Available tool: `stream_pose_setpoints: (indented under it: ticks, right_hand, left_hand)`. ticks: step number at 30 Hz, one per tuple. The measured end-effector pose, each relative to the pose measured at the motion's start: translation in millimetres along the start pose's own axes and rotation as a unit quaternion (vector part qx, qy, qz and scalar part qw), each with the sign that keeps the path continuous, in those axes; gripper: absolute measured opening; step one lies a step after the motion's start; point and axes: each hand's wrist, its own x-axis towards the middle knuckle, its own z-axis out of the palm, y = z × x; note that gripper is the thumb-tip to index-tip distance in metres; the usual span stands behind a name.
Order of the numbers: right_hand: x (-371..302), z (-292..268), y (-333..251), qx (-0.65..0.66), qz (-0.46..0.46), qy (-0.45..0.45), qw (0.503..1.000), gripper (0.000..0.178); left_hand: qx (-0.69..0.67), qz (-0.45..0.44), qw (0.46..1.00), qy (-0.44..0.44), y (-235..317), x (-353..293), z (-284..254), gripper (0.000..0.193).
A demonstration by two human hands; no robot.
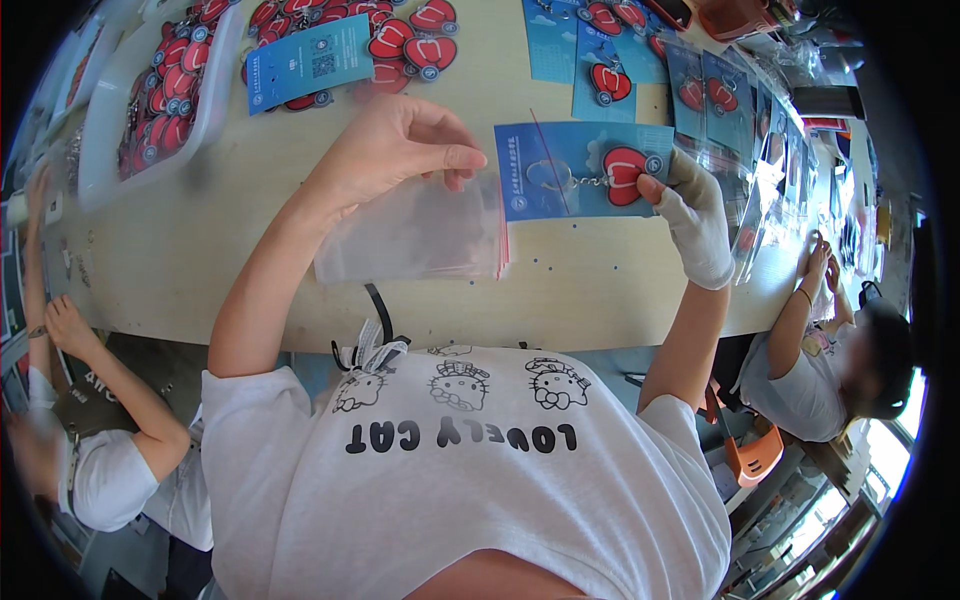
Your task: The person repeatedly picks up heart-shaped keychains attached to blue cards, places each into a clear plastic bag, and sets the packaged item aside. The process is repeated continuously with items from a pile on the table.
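Finished packs lined the tabletop while left hand pinched a clear bag open and gloved right hand pinched a keychain card, not yet bagged.

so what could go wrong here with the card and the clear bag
1. The left hand pinches only the top edge of the clear bag, so the mouth may close or slip as the blue card goes in.
2. The red keychain and its ring could catch on the opening.
3. The right hand, in a white glove, may grip the card less surely.
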Motion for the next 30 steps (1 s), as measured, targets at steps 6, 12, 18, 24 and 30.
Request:
stream_pose_setpoints:
  ticks: [6, 12, 18, 24, 30]
  right_hand:
    - [16, 35, -20, 0.033, 0.024, -0.096, 0.995, 0.028]
    - [13, 54, -2, 0.132, 0.021, 0.021, 0.991, 0.027]
    - [4, 42, 19, 0.120, 0.046, 0.074, 0.989, 0.020]
    - [7, 51, 22, 0.073, 0.091, -0.082, 0.990, 0.007]
    - [7, 36, 15, 0.033, 0.026, -0.094, 0.995, 0.007]
  left_hand:
    - [0.081, 0.068, 0.994, -0.033, -10, 15, 14, 0.014]
    - [0.111, -0.001, 0.993, -0.034, -3, 20, 1, 0.018]
    - [0.083, -0.012, 0.996, -0.040, 1, 22, 6, 0.022]
    - [0.196, 0.039, 0.974, -0.106, 5, 34, 21, 0.022]
    - [0.235, 0.042, 0.965, -0.108, 26, 38, 23, 0.021]
